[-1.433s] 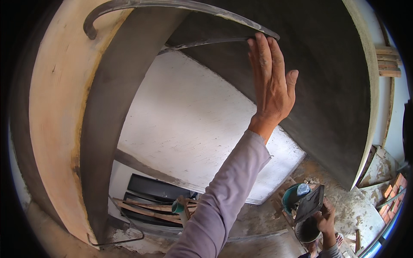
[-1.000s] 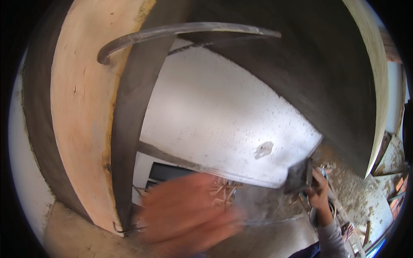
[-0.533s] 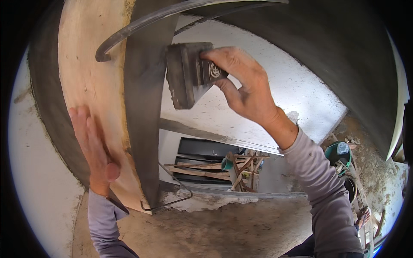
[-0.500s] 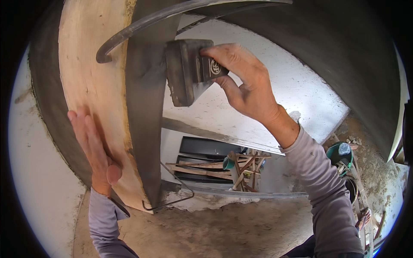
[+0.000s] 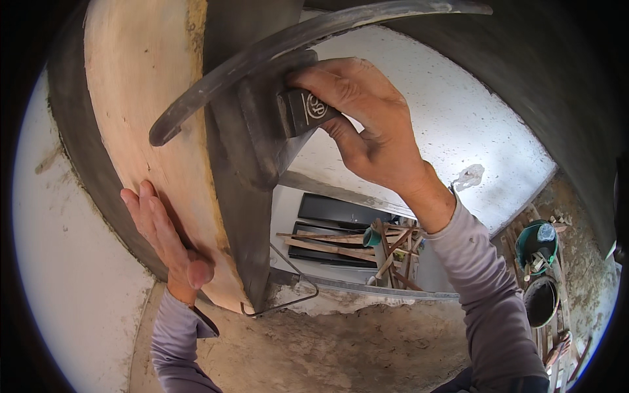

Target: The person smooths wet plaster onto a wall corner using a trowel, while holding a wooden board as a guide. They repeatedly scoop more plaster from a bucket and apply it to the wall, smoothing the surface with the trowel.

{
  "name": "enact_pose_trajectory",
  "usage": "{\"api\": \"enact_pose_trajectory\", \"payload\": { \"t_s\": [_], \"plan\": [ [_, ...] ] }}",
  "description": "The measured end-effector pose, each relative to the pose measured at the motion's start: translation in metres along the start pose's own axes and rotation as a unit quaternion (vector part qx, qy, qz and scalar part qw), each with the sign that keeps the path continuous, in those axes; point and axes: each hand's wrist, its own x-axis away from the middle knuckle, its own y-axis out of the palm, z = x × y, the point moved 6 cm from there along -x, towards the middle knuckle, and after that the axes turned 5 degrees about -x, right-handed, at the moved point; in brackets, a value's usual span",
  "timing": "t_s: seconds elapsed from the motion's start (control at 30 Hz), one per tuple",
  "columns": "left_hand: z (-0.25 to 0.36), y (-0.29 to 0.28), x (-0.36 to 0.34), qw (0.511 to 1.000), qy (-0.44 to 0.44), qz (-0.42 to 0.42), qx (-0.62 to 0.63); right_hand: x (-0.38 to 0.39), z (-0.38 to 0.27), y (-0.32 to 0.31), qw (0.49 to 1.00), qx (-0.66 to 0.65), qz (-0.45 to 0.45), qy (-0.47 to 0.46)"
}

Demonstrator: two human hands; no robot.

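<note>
right hand: gripping black float, now shifted over dark strip | left hand: flat, unclenched, still on wooden board

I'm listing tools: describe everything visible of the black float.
The black float looks like plastic, with dull, greyish surfaces. It has a flat, rectangular plate and a blocky handle with a pale round mark on its end. The right hand grips that handle between thumb and fingers. The plate stands on edge, facing the dark grey strip, seemingly against it; in this view a curved bar runs along its top edge.
</note>
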Motion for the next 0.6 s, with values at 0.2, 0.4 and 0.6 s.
{"api": "enact_pose_trajectory", "payload": {
  "t_s": [0.2,0.4,0.6],
  "plan": [
    [0.001,0.0,-0.005,0.998,-0.054,0.003,0.017,0.021,-0.004,0.018,0.999,-0.002,-0.044,0.009],
    [0.004,0.007,0.0,0.996,-0.08,0.018,0.042,0.129,-0.038,0.062,0.94,0.026,-0.335,0.052],
    [0.0,-0.004,-0.002,0.998,-0.063,0.008,0.003,0.066,0.002,-0.008,0.991,-0.005,-0.044,0.124]
  ]
}}
